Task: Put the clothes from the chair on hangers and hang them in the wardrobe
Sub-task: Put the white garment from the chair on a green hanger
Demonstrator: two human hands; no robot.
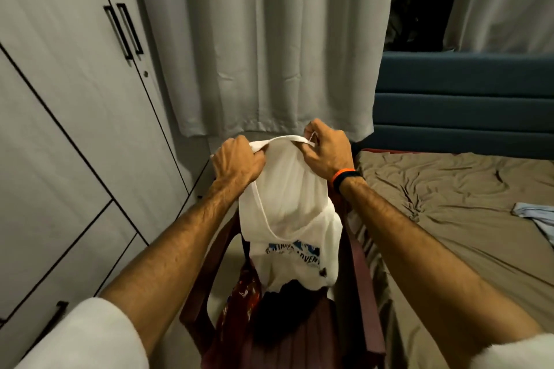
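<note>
Two hands up, both on one white T-shirt (287, 204). Left hand (236, 163) has its fingers curled round the bunched fabric at the left end of the collar band; right hand (325, 148) pinches the right end. Band stretched taut between them, running left-right. Shirt hangs down from the fingers toward the chair (356, 275) just below, printed side facing the camera, long axis roughly vertical.

Count: 1 shirt in hand, at least 2 more garments on the seat, one red patterned (242, 293) and one dark (287, 296). Hangers in view: 0.

Wardrobe (75, 105) is on the left with doors closed, so the left hand is nearer to it. My read: needs a hanger first, then a door opened.
</note>
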